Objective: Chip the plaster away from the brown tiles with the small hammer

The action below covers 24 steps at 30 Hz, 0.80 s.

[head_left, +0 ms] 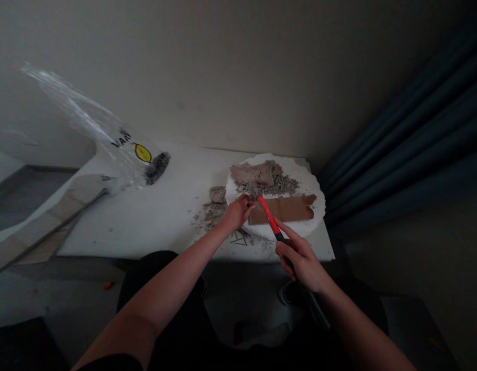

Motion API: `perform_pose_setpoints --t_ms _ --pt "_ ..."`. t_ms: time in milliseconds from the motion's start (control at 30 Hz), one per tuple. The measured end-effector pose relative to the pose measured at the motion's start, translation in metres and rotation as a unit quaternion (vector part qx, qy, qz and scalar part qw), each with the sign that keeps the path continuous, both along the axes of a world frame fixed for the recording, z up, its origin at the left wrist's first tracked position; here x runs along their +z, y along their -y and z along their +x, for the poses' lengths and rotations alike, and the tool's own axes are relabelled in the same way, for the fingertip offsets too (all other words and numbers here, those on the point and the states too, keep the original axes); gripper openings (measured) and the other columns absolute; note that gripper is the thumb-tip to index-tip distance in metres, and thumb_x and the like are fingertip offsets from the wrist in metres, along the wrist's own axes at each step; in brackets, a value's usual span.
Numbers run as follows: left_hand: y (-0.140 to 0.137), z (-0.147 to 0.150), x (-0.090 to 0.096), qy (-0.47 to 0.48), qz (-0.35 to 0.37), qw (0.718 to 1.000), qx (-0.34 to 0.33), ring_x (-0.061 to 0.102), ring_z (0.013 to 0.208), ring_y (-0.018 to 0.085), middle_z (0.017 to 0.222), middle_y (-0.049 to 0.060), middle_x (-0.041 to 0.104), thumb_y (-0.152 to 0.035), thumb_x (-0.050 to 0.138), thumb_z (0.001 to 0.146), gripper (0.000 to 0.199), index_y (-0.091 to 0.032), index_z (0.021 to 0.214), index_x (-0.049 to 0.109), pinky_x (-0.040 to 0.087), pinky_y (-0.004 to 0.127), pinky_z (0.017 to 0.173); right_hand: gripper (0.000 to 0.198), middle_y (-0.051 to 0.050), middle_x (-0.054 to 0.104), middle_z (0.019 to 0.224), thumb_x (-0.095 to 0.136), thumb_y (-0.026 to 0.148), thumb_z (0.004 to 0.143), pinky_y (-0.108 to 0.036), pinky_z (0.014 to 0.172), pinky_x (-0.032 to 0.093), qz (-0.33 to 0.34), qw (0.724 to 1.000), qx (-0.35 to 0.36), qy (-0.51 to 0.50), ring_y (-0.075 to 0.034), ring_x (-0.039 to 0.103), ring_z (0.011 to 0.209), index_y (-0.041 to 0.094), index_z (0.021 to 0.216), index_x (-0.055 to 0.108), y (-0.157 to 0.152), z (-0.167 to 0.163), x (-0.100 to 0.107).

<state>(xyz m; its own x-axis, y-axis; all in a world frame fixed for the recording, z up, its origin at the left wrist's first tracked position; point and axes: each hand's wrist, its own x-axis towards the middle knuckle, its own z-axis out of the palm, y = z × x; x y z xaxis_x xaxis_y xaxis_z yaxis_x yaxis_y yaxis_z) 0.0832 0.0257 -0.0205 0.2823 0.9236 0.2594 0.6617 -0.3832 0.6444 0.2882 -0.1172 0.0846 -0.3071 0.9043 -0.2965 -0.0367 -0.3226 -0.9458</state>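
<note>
My right hand [298, 257] is wrapped round the black grip of a hammer [268, 214] with a red shaft. The hammer's head rests at the edge of a brown cardboard strip [283, 210], close beside my left hand's fingertips. My left hand [238, 212] is closed in a pinch; whatever lies between its fingers is too small to make out. Both hands are over a white, uneven-edged board [319, 190]. Behind the hammer head lies a rough brown-grey chunk [254, 174], with grey crumbled rubble [287, 184] around it.
A smaller chunk [217, 195] and loose grit lie on the white table [165, 216] left of the board. Several thin nail-like pieces [238, 239] are near the front edge. A clear plastic bag [118, 144] with dark bits stands left. A dark curtain [408, 139] hangs right.
</note>
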Motion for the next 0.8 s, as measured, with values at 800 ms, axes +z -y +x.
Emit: perform_pose_setpoints --t_ms 800 --pt "-0.001 -0.002 -0.0052 0.002 0.021 1.0 -0.021 0.059 0.089 0.017 0.098 0.007 0.061 -0.024 0.05 0.089 0.01 -0.017 0.088 0.058 0.048 0.032 0.083 0.07 0.01 0.043 0.055 0.055 0.038 0.093 -0.015 0.031 0.029 0.014 1.0 -0.012 0.011 -0.006 0.034 0.036 0.029 0.155 0.026 0.0022 0.0001 -0.0026"
